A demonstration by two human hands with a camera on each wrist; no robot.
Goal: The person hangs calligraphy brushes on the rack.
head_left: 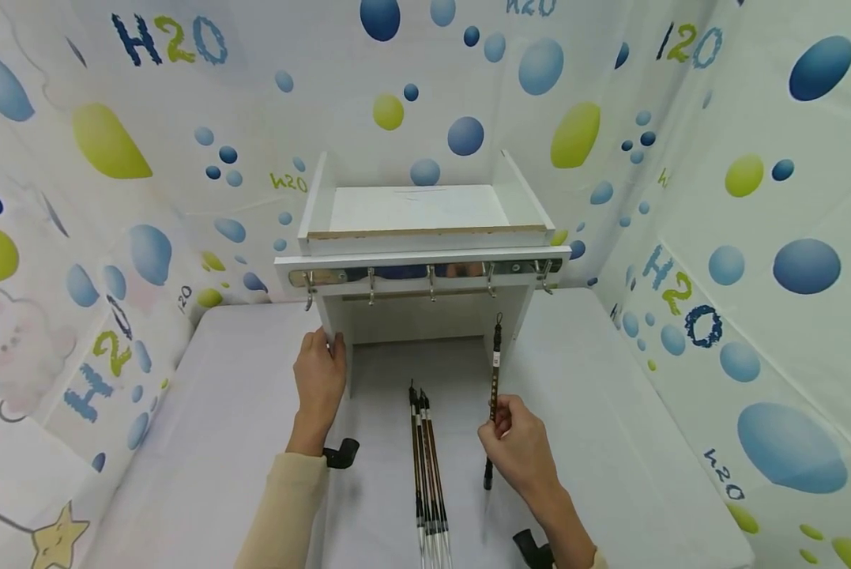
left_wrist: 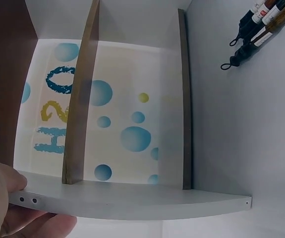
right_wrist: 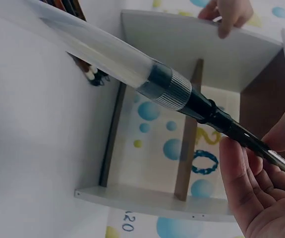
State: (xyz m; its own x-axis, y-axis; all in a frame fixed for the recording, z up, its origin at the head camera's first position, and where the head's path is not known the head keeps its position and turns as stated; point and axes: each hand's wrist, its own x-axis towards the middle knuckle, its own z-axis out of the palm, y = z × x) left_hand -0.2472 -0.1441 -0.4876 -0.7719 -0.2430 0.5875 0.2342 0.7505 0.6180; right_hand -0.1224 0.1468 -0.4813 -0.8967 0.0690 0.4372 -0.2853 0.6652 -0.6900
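My left hand (head_left: 318, 379) grips the left side panel of a small white shelf (head_left: 425, 256), thumb on the inner face and fingers outside, as the left wrist view shows. In my right hand (head_left: 521, 442) a calligraphy brush (head_left: 496, 363) is pinched between thumb and fingers. It stands nearly upright in front of the shelf's right side, its hanging loop at the top. A clear cap (right_wrist: 102, 54) covers its tip in the right wrist view. Several similar brushes (head_left: 428, 458) lie side by side on the table between my hands, loops toward the shelf.
A metal rail (head_left: 397, 273) with several hooks (head_left: 432, 284) runs along the shelf's front, below an open-topped tray section (head_left: 418, 207). The white table (head_left: 610, 442) meets a patterned curtain (head_left: 738, 205) at the back and sides.
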